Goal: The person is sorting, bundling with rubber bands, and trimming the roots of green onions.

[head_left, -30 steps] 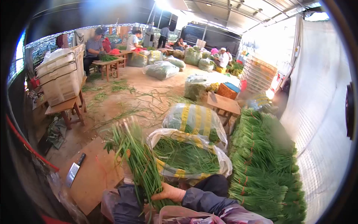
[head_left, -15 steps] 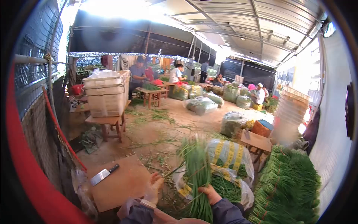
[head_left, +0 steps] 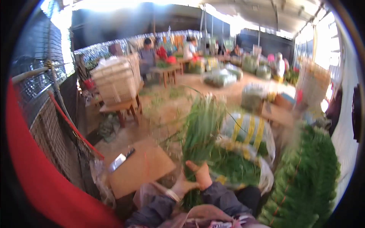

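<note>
A bunch of long green chives [head_left: 203, 131] stands upright in front of me, its pale ends at the top. My right hand [head_left: 202, 175] is wrapped round its lower part, the thumb stretched out. Against the same bunch, just left of the right hand, my left hand [head_left: 184, 185] is closed, blurred by motion. Behind and right of the hands lies an open clear plastic bag [head_left: 268, 167] with yellow bands, holding more loose chives. A cleaver [head_left: 121, 160] with a black handle rests on a low wooden table [head_left: 146, 167] to the left.
Rows of tied chives [head_left: 304, 182] are piled at the right. A crate [head_left: 116, 83] stands on a stool at the left, and stacked baskets [head_left: 313, 81] are at the right. Scraps litter the floor. Several people sit farther back among filled bags [head_left: 220, 78].
My left hand has moved right, from beside the table to the bunch. My right hand has shifted slightly up and left with the chives. The view has tilted and turned.
</note>
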Demonstrator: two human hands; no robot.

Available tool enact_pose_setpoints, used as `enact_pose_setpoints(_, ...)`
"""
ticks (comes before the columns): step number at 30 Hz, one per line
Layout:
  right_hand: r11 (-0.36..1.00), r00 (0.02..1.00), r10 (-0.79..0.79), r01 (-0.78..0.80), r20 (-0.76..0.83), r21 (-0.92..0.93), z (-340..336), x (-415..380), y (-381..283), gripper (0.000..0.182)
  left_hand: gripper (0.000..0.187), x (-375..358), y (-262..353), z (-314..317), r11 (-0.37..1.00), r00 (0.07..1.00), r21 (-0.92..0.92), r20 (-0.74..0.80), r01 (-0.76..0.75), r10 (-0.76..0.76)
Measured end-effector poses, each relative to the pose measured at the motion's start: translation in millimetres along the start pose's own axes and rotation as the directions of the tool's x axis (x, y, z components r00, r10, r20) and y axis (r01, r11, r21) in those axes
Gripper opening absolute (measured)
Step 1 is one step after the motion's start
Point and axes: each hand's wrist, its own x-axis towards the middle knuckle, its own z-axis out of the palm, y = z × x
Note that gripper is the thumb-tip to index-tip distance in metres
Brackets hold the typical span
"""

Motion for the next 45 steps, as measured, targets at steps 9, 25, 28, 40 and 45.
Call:
enact_pose_setpoints(9, 0.629, 0.978, 0.082, -0.199, 0.190, 0.751, -25.8, 30.3, 44.1, 0.069, 0.066, -87.2, 40.0, -62.3, 0.776, 0.826, 0.289, -0.134, 0.561, -0.547)
enact_pose_setpoints(25, 0.971, 0.865, -0.059, 0.166, -0.497, 0.172, -303.7, 176.4, 20.9, 0.045, 0.047, -184.5, 74.5, -107.9, 0.654, 0.845, 0.535, -0.352, 0.535, -0.403)
enact_pose_setpoints(28, 0.999, 0.845, 0.051, -0.033, -0.533, 0.042, -202.9, 142.0, -44.7, 0.027, 0.047, -167.9, 79.7, -112.2, 0.336, 0.849, 0.803, -0.356, 0.492, -0.391)
enact_pose_setpoints(40, 0.879, 0.944, 0.282, -0.184, 0.169, -0.440, -66.8, 35.7, 123.2, 0.032, 0.063, -136.6, 94.8, -89.0, -0.101, 0.974, 0.987, -0.141, 0.125, -0.178)
enact_pose_setpoints(45, 0.783, 0.890, 0.148, -0.372, -0.432, -0.498, -175.5, 77.1, 123.2, 0.038, 0.068, -148.0, 105.7, -97.9, -0.264, 0.993, 0.965, -0.023, -0.010, -0.120)
